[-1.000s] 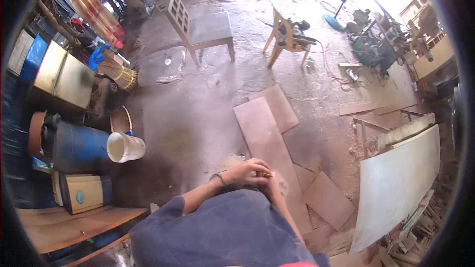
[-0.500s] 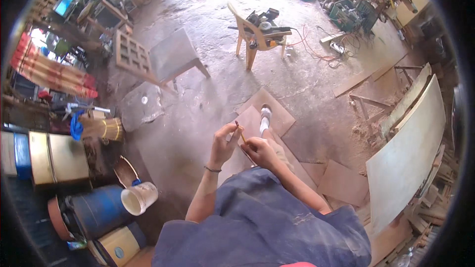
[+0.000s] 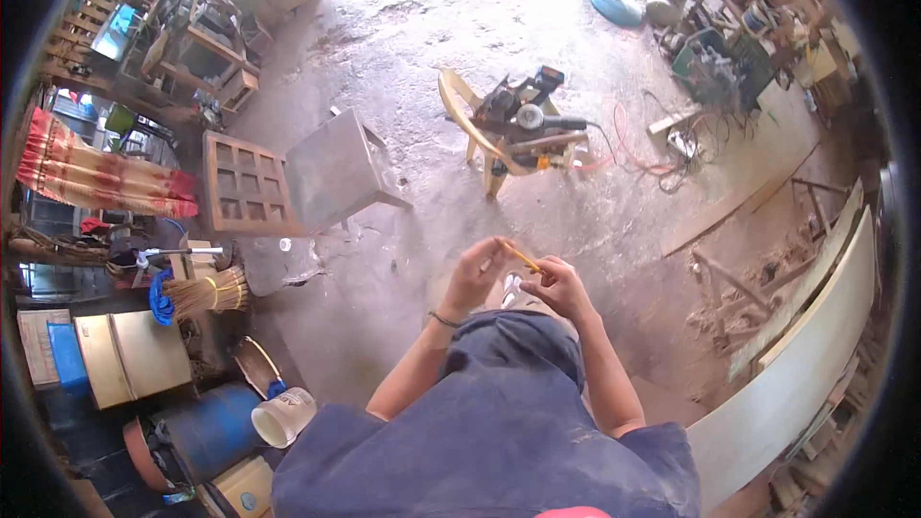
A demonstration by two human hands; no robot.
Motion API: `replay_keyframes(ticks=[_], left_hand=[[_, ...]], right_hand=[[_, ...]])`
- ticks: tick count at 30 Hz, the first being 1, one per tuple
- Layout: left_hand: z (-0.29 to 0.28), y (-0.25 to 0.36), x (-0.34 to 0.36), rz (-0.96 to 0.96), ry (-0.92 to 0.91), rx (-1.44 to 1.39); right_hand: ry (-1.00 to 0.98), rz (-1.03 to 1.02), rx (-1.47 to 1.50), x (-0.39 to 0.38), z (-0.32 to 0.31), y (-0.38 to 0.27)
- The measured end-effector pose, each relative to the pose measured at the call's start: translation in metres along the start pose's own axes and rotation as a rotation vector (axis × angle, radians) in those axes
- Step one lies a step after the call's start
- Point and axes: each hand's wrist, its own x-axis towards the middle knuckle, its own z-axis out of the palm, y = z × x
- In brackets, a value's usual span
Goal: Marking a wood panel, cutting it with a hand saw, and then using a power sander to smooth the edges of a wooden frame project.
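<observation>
My left hand [image 3: 474, 276] is closed on one end of a thin yellow pencil [image 3: 521, 256], in front of my body at lower centre. My right hand [image 3: 562, 288] pinches the other end, low and to the right of my left hand. My white shoe [image 3: 511, 290] shows just below the pencil, between my hands. Beyond them stands a plastic chair [image 3: 451, 101] with a pile of power tools [image 3: 532, 116] on its seat, among them a grinder with a round disc.
A wooden chair [image 3: 331, 163] stands ahead left. Bins [image 3: 206, 427], a bucket [image 3: 280, 417] and a broom [image 3: 206, 297] line the left; pale boards [image 3: 796, 393] lean at the right. Cords [image 3: 643, 163], a fan base [image 3: 614, 5] and cluttered machinery [image 3: 720, 67] lie ahead right.
My hands have come up from together at my waist, spread apart along the pencil and shifted right. The view has moved forward, bringing both chairs nearer; the floor boards are mostly out of sight.
</observation>
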Motion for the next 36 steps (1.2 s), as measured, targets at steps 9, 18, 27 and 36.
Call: replay_keyframes(ticks=[9, 18, 27, 36], left_hand=[[-0.085, -0.045, 0.237, -0.013, 0.307, 0.078], [-0.081, -0.135, 0.325, -0.12, -0.066, 0.977], [-0.042, -0.176, 0.322, -0.281, 0.141, 1.071], [-0.028, -0.167, 0.327, -0.328, 0.368, 1.251]], right_hand=[[0.162, 0.165, -0.022, 0.176, -0.043, 0.021], [0.218, 0.384, -0.126, 0.304, -0.083, 0.115], [-0.266, 0.378, -0.998, 0.46, -0.127, 0.286], [-0.599, 0.799, -0.85, 0.513, -0.131, 0.324]])
